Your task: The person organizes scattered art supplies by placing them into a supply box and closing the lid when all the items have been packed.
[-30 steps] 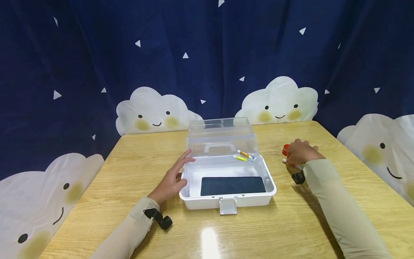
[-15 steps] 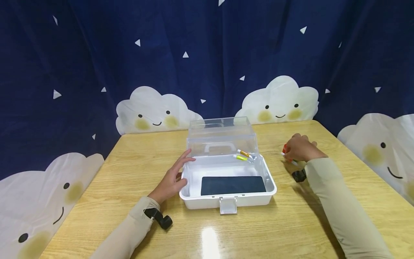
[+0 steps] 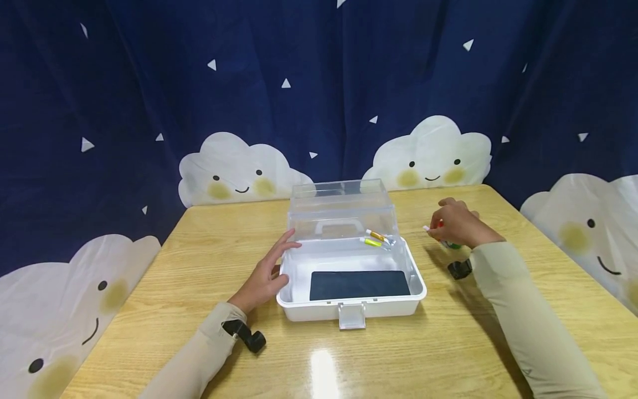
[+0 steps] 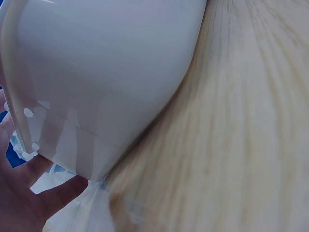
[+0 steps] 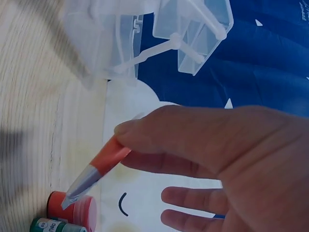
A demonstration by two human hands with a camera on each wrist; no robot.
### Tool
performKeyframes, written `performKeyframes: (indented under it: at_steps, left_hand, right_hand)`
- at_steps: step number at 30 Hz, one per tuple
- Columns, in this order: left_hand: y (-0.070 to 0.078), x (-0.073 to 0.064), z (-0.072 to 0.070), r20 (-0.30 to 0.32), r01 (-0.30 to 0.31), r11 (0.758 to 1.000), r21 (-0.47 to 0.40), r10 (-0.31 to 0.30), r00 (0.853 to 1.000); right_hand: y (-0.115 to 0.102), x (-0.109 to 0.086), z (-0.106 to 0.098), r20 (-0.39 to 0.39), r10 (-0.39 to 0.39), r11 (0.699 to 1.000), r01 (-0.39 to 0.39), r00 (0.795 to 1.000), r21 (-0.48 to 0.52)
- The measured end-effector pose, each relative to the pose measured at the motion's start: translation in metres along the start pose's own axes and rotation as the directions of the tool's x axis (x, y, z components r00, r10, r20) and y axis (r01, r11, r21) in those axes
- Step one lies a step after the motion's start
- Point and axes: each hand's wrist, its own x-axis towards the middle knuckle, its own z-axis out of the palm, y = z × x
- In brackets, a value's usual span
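In the head view my right hand is raised right of the box. Thumb and index finger pinch an orange-red paint tube, its crimped silver end slanting down in the right wrist view. Below that end lie a red cylinder and a green cylinder with a white label. My left hand holds the left end of a white plastic box, with some fingers against the outer wall. A dark flat slab lies inside the box.
The box's clear lid stands raised at the back, and its latch hangs down in front. A yellow tube and an orange-brown tube lie at the box's back right. Beyond the wooden table hangs a blue curtain.
My right hand has lifted the paint tube off the table and moved it slightly left and away from me. The left hand and the box stay where they were.
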Motion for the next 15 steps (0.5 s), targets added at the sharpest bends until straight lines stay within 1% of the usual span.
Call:
performKeyframes:
  at_steps: [6,12,15]
  left_hand:
    - [0.001,0.0,0.0,0.001,-0.005,1.0,0.015,0.005,1.0]
    - [0.002,0.0,0.0,0.0,0.007,1.0,0.01,-0.007,1.0]
    - [0.002,0.0,-0.001,0.002,0.009,1.0,0.011,-0.009,1.0]
  right_hand:
    - [-0.008,-0.001,-0.002,-0.023,-0.008,1.0,0.009,1.0,0.015]
    - [-0.015,0.0,-0.005,-0.052,-0.015,0.999,0.017,0.999,0.045]
    - [-0.017,0.0,-0.006,-0.078,-0.037,0.998,0.041,0.996,0.047]
